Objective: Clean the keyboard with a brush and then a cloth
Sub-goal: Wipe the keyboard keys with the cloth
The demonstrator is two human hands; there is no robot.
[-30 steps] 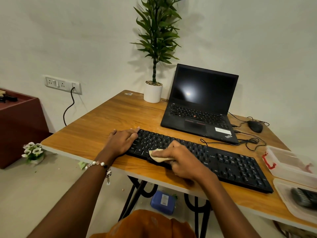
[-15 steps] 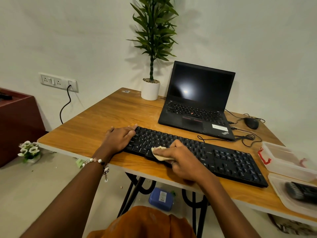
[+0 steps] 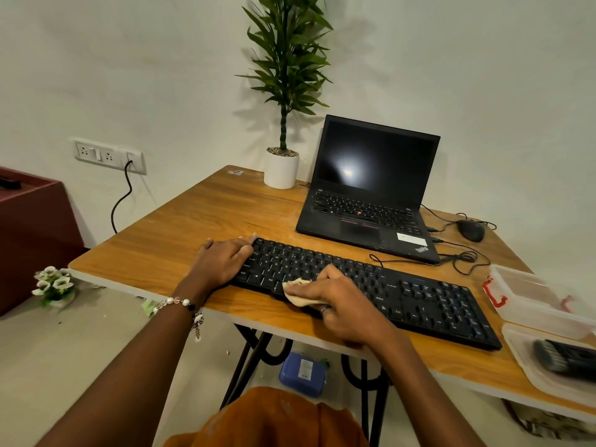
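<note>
Both hands as before: right hand (image 3: pixel 346 309) clamping cloth (image 3: pixel 298 293) on keyboard (image 3: pixel 419 298), left hand (image 3: pixel 224 262) flat.

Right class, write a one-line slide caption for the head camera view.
Right hand wipes the black keyboard with a beige cloth while the left hand steadies its end.

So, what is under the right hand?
A beige cloth sticks out from under the right hand, on the keyboard. The rest of the cloth and the keys beneath are hidden.
</note>
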